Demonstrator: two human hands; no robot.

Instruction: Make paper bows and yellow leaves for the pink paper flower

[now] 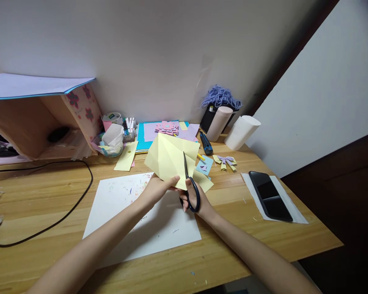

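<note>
My left hand grips the lower edge of a creased sheet of pale yellow paper, its thumb on top. In my right hand is a pair of scissors with dark handles, my fingers through the loops. One blade lies over the face of the yellow paper, pointing away from me; the other blade seems hidden behind it. Both hands are raised over a white sheet specked with coloured marks. Another yellow paper piece shows just right of the scissors.
Behind the hands lie coloured papers, a blue utility knife and a paper bow. A phone rests at the right. White cylinders stand at the back. A black cable curves across the left, before an open box.
</note>
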